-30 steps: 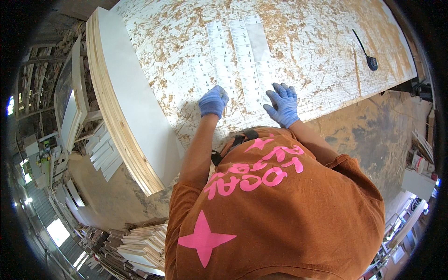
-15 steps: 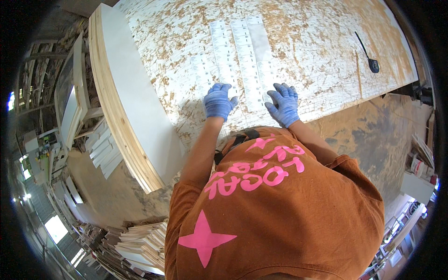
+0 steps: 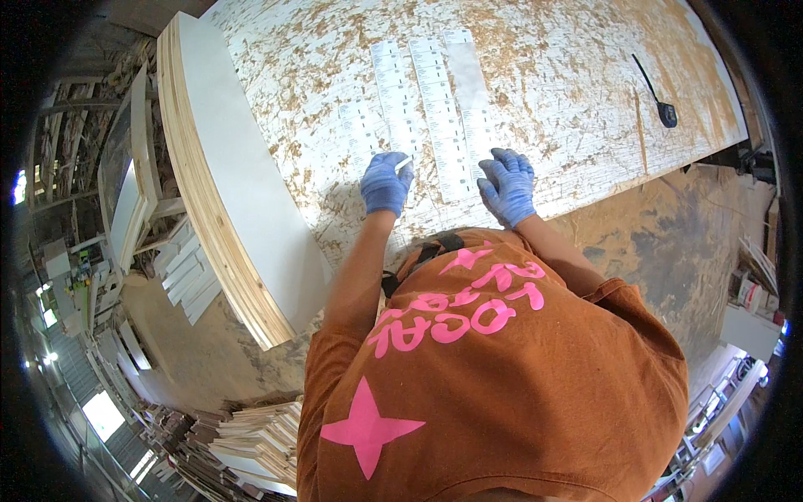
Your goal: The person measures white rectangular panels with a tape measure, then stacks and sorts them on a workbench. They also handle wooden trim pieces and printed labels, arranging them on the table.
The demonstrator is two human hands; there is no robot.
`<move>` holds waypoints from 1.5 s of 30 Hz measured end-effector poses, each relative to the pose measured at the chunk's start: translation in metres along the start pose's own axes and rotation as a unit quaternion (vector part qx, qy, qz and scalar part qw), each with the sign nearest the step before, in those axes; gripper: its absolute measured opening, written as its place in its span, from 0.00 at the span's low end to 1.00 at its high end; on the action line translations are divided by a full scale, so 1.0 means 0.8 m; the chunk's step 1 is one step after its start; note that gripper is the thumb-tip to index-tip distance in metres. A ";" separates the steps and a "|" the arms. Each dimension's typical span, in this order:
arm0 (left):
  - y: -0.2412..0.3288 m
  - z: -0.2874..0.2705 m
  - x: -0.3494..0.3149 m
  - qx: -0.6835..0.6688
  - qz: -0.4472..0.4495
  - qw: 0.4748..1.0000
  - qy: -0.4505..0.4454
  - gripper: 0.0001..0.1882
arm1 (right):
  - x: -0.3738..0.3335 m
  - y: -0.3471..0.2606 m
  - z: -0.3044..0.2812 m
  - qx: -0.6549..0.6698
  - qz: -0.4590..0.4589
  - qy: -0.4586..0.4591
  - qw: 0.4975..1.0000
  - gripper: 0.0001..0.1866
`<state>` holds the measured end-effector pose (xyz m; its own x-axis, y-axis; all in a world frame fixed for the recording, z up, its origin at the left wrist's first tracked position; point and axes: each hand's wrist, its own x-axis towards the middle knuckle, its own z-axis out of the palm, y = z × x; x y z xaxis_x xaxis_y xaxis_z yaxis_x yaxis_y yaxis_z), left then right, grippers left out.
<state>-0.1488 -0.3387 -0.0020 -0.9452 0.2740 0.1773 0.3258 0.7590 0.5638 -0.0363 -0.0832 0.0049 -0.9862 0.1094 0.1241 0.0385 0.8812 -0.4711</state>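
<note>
My left hand, in a blue glove, is closed in a pinch on a small white label. It is at the lower end of a strip of printed labels lying on the scuffed white table. A longer label strip lies just right of it. My right hand, gloved too, rests beside the lower end of another strip, partly bare at its upper part. Its fingers are slightly bent, the thumb stands apart, and nothing shows between them. A fainter strip lies farthest left.
A stack of white-faced boards with pale wood edges stands along the table's left side. A black tape measure lies at the far right, its blade drawn out. Stacked wood pieces are on the floor at the lower left.
My left hand has turned and shifted slightly left, and a small white label now shows in its pinch. The right hand has hardly moved.
</note>
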 end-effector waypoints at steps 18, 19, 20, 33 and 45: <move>0.030 -0.024 -0.034 -0.032 -0.108 0.993 -0.015 0.13 | 0.012 -0.011 0.010 -0.006 -0.035 0.003 0.999 0.20; 0.033 -0.026 -0.034 -0.035 -0.111 0.993 -0.022 0.13 | 0.011 -0.010 0.011 -0.006 -0.033 0.004 0.999 0.20; 0.036 -0.027 -0.034 -0.038 -0.113 0.992 -0.029 0.13 | 0.011 -0.008 0.012 -0.006 -0.031 0.005 0.999 0.20; 0.024 -0.017 -0.048 -0.060 -0.051 0.997 -0.013 0.12 | 0.010 -0.012 0.008 -0.005 -0.035 -0.005 0.999 0.19; 0.030 -0.019 -0.059 -0.023 -0.044 0.997 -0.054 0.14 | 0.007 -0.018 0.008 0.005 -0.037 -0.018 0.999 0.19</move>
<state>-0.0963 -0.3426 0.0155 -0.9618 0.2709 0.0393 0.2378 0.7559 0.6100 -0.0432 -0.0984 0.0067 -0.9915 0.0265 0.1271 -0.0368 0.8816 -0.4706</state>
